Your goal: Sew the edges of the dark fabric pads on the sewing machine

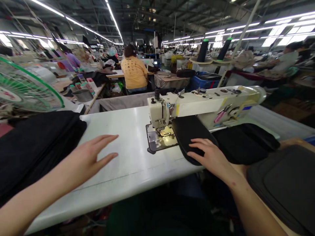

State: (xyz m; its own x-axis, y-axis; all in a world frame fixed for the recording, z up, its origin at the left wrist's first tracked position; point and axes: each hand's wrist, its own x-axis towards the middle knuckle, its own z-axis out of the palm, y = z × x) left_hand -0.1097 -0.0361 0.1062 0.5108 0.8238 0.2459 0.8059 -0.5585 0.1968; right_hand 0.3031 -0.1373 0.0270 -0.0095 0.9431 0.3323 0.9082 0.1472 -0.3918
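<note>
My left hand (98, 154) hovers over the white table left of the sewing machine (197, 105), fingers apart and nothing in them. Flat under the machine arm, right of the needle plate (163, 142), lies a black fabric panel (189, 131) with rounded corners. Over that panel's near end rests my right hand (206, 150), its fingers spread; whether they press on it I cannot tell. Another black fabric piece (241, 142) lies just to the right. Beyond my left forearm sits a stack of black fabric pieces (36, 141).
A green-rimmed fan (27, 88) stands at the left. Dark grey panels (285, 183) lie at the right beside the table. Two dark thread cones (203, 50) stand behind the machine. Pink-handled snips (220, 116) hang on the machine body. A person in yellow (135, 72) sits further back.
</note>
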